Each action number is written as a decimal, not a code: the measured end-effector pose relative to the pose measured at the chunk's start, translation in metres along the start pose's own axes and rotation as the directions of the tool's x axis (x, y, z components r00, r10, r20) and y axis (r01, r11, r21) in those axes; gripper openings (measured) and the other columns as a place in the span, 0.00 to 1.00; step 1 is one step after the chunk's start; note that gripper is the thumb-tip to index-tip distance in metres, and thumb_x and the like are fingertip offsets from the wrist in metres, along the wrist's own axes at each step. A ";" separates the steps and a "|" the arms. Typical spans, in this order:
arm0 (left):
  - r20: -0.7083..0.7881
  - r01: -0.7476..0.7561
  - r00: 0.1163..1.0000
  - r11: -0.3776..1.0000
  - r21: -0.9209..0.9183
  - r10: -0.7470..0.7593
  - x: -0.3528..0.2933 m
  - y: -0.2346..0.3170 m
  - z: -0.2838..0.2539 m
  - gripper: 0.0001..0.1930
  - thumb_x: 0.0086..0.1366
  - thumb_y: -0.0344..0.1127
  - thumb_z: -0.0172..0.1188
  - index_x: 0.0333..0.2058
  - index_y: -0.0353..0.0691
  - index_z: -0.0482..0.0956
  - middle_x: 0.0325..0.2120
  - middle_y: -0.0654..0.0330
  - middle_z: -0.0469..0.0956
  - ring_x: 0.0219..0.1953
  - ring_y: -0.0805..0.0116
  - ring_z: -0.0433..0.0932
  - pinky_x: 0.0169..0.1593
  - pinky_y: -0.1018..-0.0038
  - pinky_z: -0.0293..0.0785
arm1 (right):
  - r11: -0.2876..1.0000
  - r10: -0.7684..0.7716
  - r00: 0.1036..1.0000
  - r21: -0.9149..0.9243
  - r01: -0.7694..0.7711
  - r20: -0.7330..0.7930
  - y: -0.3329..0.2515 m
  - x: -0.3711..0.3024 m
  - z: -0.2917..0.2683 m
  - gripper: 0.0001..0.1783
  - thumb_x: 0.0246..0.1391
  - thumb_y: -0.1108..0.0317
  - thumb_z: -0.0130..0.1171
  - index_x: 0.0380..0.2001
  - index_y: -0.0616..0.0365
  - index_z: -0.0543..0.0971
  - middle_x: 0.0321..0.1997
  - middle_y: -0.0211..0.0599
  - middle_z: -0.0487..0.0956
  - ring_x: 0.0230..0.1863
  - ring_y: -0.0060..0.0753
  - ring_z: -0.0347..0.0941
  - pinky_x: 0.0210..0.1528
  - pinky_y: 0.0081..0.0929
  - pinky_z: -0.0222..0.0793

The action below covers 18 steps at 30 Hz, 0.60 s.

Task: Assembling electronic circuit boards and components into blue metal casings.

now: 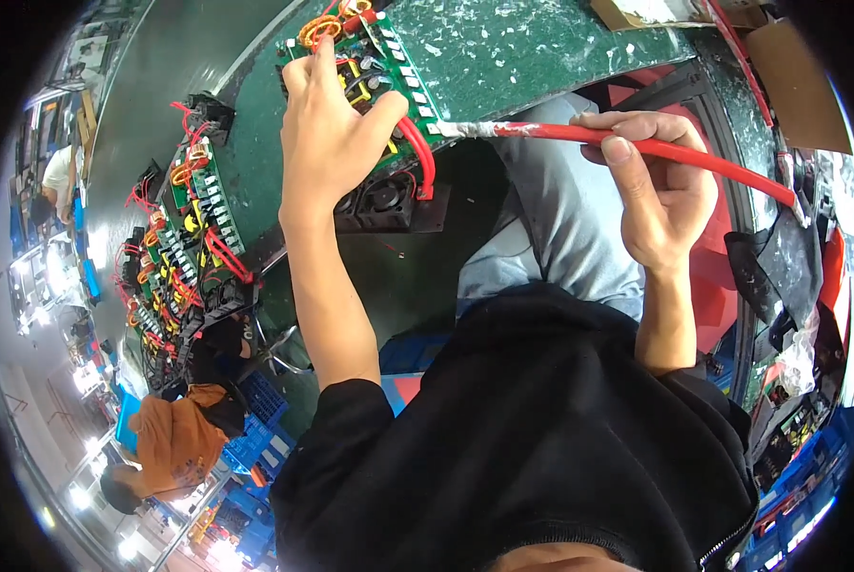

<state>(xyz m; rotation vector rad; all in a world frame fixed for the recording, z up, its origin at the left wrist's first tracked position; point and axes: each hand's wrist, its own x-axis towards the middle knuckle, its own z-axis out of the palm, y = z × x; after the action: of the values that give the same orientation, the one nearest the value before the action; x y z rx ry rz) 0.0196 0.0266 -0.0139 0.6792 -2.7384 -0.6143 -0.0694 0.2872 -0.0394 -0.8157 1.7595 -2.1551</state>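
A green circuit board (pixel 403 59) carries copper coils, yellow parts, thick red cables and a row of pale components along its right edge. My left hand (pixel 327 133) holds this board from above, the index finger reaching a copper coil (pixel 320 29) and the thumb spread toward the red cables (pixel 419 153). Some of its fingers are hidden. In my right hand (pixel 658 181) is a long red stick (pixel 560 132), pinched between thumb and fingers. White paste coats its left end, which touches or nearly touches the lowest pale component.
The green workbench (pixel 532 48) is spotted with white smears. More wired boards (pixel 193 219) stand at left, near a person in orange (pixel 174 439). Dark fan-like parts (pixel 389 202) sit below the board. Cardboard (pixel 799 86) and dark cloth (pixel 780 267) lie at right.
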 end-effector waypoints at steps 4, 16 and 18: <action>0.004 0.003 1.000 1.000 0.004 -0.003 0.002 0.003 0.000 0.45 0.47 0.47 0.62 0.60 0.24 0.60 0.51 0.42 0.65 0.51 0.45 0.72 0.53 0.60 0.70 | 0.994 -0.022 1.000 0.104 0.024 -0.020 0.005 0.002 0.004 0.07 0.58 0.79 0.58 0.39 0.65 0.72 0.44 0.49 0.81 0.40 0.24 0.77 0.45 0.20 0.74; -0.052 -0.013 0.999 0.999 0.048 0.015 -0.006 -0.012 0.003 0.46 0.50 0.50 0.65 0.63 0.28 0.57 0.51 0.43 0.65 0.51 0.42 0.71 0.52 0.56 0.71 | 0.772 -0.576 0.686 -0.570 0.279 -0.444 -0.002 0.082 -0.062 0.06 0.57 0.76 0.62 0.38 0.66 0.81 0.34 0.39 0.82 0.34 0.26 0.79 0.42 0.21 0.75; -0.063 -0.035 0.997 0.999 0.029 0.037 -0.004 -0.007 0.003 0.45 0.51 0.50 0.64 0.63 0.30 0.58 0.49 0.43 0.66 0.51 0.43 0.71 0.50 0.55 0.72 | 0.617 -0.661 0.658 -0.760 0.204 -0.360 -0.004 0.104 -0.081 0.06 0.55 0.74 0.64 0.35 0.64 0.82 0.35 0.37 0.83 0.37 0.25 0.79 0.42 0.24 0.74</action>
<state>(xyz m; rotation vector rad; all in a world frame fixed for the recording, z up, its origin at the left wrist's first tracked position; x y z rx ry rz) 0.0246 0.0241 -0.0204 0.6430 -2.6995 -0.5379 -0.1989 0.3008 -0.0174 -0.8238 3.1160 -2.2421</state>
